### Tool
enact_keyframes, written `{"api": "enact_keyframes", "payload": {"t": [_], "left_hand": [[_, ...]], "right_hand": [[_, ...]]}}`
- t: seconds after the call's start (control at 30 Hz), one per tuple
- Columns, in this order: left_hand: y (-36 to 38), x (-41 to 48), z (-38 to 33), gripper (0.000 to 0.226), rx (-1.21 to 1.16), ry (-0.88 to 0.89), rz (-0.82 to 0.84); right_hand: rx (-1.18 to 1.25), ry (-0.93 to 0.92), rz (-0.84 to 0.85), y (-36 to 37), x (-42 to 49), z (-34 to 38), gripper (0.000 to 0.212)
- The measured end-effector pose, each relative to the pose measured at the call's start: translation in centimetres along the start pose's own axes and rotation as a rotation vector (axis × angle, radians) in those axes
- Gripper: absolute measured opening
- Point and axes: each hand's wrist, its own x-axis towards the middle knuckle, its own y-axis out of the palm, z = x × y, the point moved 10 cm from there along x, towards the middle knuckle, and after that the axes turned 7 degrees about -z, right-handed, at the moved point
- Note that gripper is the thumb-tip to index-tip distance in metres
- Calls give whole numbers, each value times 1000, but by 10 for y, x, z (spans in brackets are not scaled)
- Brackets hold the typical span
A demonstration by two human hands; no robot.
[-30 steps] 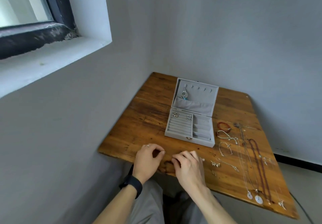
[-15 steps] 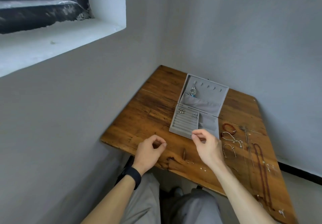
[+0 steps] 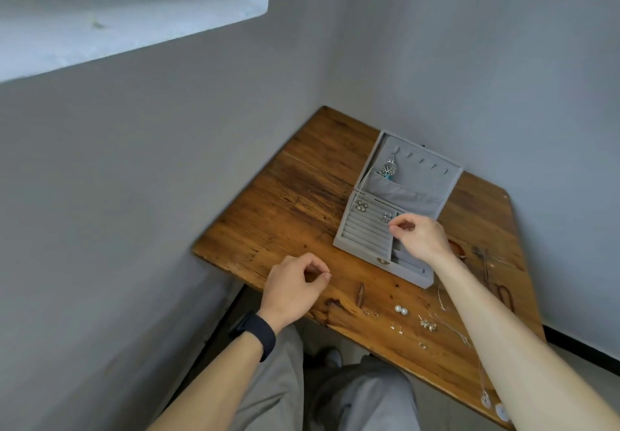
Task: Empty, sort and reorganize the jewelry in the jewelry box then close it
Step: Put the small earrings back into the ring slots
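Open jewelry box [image 3: 404,272] sat centre right; right hand [image 3: 421,236] hovered over it, fingertips [image 3: 393,226] pinched (contents too small to tell); left hand [image 3: 293,284], lower centre, pinched a tiny metal piece [image 3: 329,275]

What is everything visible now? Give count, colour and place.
wooden table: one, brown, wall corner
grey velvet jewelry box: one, grey, open on table
silver pendant: one, silver with blue, in lid
small earrings: few, pale and silver, on ring rolls
round pearl earrings: two, white, near table edge
tiny studs: several, silver, beside the pearls
beaded necklace: one, red-brown, right of box
black wristband: one, left wrist
left hand: one, pinches small silver piece
right hand: one, over box, fingertips pinched
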Motion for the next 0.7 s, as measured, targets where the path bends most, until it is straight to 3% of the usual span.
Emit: {"api": "enact_keyframes", "payload": {"t": [0.2, 0.7], "left_hand": [[-2, -3, -4, 3, 18, 17, 0], [-5, -5, -14, 4, 80, 57, -42]], "right_hand": [[-233, -26, 67, 18, 13, -1, 15], [-195, 20, -114, 15, 12, -4, 9]]}}
